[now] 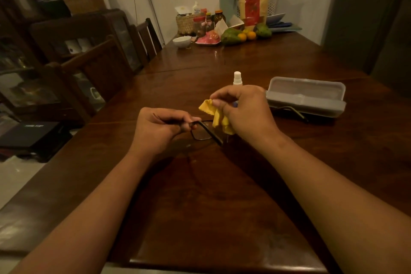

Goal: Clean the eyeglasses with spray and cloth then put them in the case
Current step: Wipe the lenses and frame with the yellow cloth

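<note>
A: Where are the glasses?
B: Above the table, left hand pinching one temple; right hand pinches the cloth beside the lens
A: Tips?
B: Steady the frame, wipe lightly in circles; the case lies near, on the right

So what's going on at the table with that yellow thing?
A person is cleaning eyeglasses at a wooden table. The left hand holds them by one side arm, and the right hand pinches a yellow cloth over them. The spray bottle stands behind the right hand, and the grey case sits further right, glasses not yet inside.
</note>
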